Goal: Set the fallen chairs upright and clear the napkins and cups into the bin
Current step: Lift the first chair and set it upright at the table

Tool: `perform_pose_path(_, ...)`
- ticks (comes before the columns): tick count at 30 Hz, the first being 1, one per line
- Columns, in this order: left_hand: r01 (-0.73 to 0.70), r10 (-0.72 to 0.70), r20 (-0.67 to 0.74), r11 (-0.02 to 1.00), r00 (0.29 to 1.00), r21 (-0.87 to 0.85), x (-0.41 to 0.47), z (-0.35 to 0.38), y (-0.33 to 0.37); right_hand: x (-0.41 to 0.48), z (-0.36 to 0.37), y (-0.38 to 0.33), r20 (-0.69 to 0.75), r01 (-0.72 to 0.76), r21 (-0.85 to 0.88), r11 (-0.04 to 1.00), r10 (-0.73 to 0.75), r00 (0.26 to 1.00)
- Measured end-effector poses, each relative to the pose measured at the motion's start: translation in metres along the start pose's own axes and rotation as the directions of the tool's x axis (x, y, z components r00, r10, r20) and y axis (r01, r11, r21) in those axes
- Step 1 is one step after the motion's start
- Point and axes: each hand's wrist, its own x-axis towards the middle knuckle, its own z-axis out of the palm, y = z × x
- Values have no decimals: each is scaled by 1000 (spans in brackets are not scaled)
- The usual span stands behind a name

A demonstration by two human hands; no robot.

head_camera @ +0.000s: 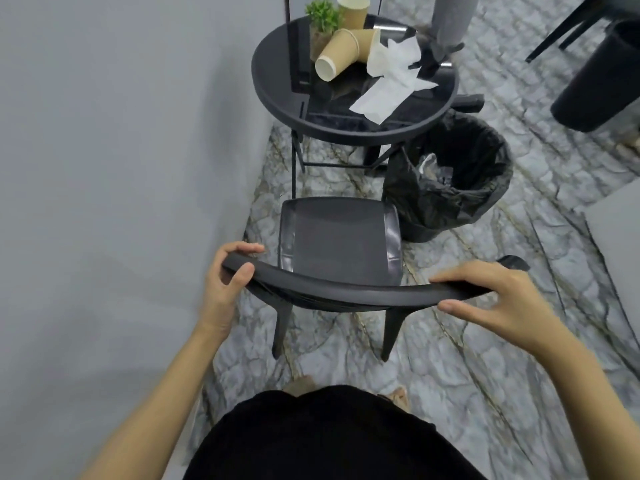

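Observation:
A black chair (337, 237) stands upright on the floor right in front of me, its seat facing the table. My left hand (227, 275) grips the left end of its curved backrest and my right hand (491, 296) grips the right end. Beyond it, a round black table (273, 88) carries two tipped brown paper cups (337, 53), one upright cup (353, 10) and crumpled white napkins (391, 74). A black-lined bin (450, 174) stands on the floor to the right of the chair and table.
A grey wall (121, 168) runs along the left, close to the chair. A small green plant (322, 15) sits at the table's back. Another dark bin (599, 77) and chair legs (568, 26) appear at the far right. The floor is marbled stone.

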Motion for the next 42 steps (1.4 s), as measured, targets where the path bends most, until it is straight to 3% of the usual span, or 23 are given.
perform_pose_path(5,38,-38,-19,999,999,-38,0,3,1,-8,-14,43,-152,-40,57,998,48,987)
perform_pose_path(15,90,-91,-12,995,996,-43,2,2,4,-5,-12,84,-173,-54,303,952,111,979)
perform_pose_path(21,115,-114,21,992,993,-44,6,0,9,-6,9,109,-198,-57,651,757,241,950)
perform_pose_path(27,109,-113,-29,990,993,-94,18,2,8,8,29,114,-198,-40,793,607,320,927)
perform_pose_path(32,73,-92,-103,982,990,-176,62,15,27,50,7,112,-238,18,854,520,359,903)
perform_pose_path(42,56,-84,-132,977,988,-203,133,40,60,102,-30,111,-328,105,872,478,412,850)
